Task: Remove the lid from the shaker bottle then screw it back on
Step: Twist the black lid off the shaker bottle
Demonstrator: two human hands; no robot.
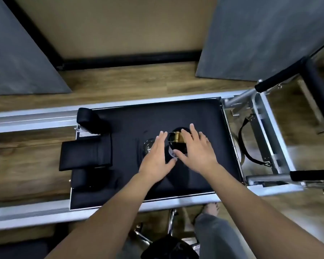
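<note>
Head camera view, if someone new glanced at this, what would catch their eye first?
Two bare hands, the left hand and the right hand, spread open near the middle of a black padded platform in a silver frame. Between them stands the shaker bottle, its black lid with a gold clasp facing up. Neither hand has closed on it, though the right fingertips reach its edge.

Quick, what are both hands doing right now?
Left hand: open, fingers spread, holding nothing.
Right hand: open, reaching over the clear shaker bottle with black-and-gold lid, not gripping it.
</note>
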